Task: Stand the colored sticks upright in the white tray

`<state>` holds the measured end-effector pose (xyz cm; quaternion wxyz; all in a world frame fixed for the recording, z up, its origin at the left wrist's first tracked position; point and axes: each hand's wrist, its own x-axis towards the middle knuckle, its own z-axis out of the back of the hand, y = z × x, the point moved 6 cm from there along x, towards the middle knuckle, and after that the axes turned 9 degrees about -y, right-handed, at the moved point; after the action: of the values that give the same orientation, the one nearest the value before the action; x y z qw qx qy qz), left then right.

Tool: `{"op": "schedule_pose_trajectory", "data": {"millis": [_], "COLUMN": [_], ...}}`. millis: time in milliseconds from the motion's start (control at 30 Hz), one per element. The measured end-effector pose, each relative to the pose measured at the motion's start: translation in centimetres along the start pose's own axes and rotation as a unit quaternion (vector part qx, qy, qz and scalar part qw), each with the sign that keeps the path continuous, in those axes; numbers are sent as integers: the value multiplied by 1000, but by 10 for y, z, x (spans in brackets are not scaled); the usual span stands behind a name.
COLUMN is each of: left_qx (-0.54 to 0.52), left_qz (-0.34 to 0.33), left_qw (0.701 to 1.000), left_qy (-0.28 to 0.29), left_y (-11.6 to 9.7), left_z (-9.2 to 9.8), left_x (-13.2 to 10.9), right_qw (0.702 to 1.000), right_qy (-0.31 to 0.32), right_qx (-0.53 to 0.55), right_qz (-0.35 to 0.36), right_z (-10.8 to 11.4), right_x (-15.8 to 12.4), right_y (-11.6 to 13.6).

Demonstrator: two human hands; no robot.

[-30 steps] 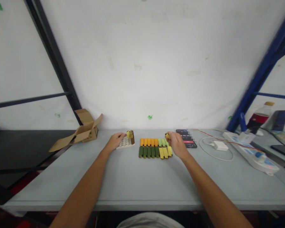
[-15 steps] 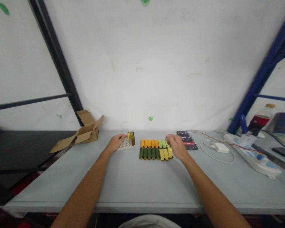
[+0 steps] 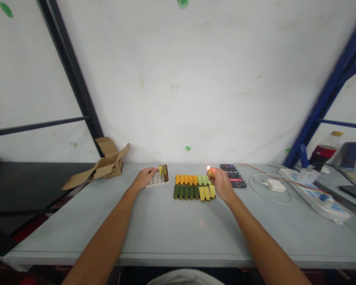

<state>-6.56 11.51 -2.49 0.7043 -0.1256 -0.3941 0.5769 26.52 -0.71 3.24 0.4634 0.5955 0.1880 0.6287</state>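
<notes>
Two rows of lighters [image 3: 192,186] lie side by side on the grey table [image 3: 178,229]: orange and light green behind, dark green and yellow in front. My right hand [image 3: 221,183] is closed round a yellow lighter [image 3: 210,173] at the rows' right end, with a small flame burning on top. My left hand [image 3: 144,177] rests on the left edge of a white tray [image 3: 156,180]; its fingers are curled over the tray. A yellow and a brown lighter [image 3: 163,171] stand upright at the tray's far right corner.
A dark phone [image 3: 233,175] lies just right of my right hand. Further right are a white charger with cable [image 3: 273,185] and a power strip [image 3: 314,192]. An open cardboard box [image 3: 102,164] sits at the back left. A bottle [image 3: 324,149] stands far right.
The lighter in my right hand now shows a flame; half a second ago it had none. My left hand stayed on the tray. The view shifted slightly.
</notes>
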Motion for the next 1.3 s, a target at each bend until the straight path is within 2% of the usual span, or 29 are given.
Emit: {"op": "schedule_pose_trajectory", "data": {"millis": [133,267,333,433,567,633,700,767,833,900,1000,1067,1133,1300], "left_qx": [-3,-8,-10,-8,-5,-24,-69,-121,-173,-214,-232,-233,-234,-225], "left_qz": [-10,-9,-1,-2,-53,-84,-119,-156,-187,-219,-256,-257,-230,-109], "left_qw": [1000,1000,999,994,974,968,976,979,965,946,931,932,943,962], "left_qy": [-5,-20,-45,-109,-220,-235,-172,-42,59,109,121,108,63,-108], "left_y": [-5,-5,-3,-6,-34,-57,-83,-111,-137,-158,-175,-176,-165,-102], "left_z": [3,3,6,18,41,45,35,13,-7,-19,-26,-25,-16,26], "left_x": [-1,-1,-1,0,-5,-12,-19,-30,-45,-59,-70,-68,-58,-23], "right_qw": [1000,997,995,995,990,989,990,989,988,984,979,980,984,995], "right_qy": [11,48,69,90,129,141,143,140,144,157,171,170,157,75], "right_qx": [11,24,7,-35,-56,-39,-10,21,48,67,79,64,31,-39], "right_qz": [-5,-55,-68,-40,-17,-7,12,29,41,55,80,84,77,44], "right_z": [-2,-7,-9,-11,-18,-23,-29,-35,-43,-52,-64,-66,-63,-33], "right_x": [0,-2,-3,-3,-7,-10,-14,-17,-22,-27,-35,-36,-32,-10], "right_y": [0,-7,-9,-7,-5,-4,-2,2,6,11,16,15,11,-4]}}
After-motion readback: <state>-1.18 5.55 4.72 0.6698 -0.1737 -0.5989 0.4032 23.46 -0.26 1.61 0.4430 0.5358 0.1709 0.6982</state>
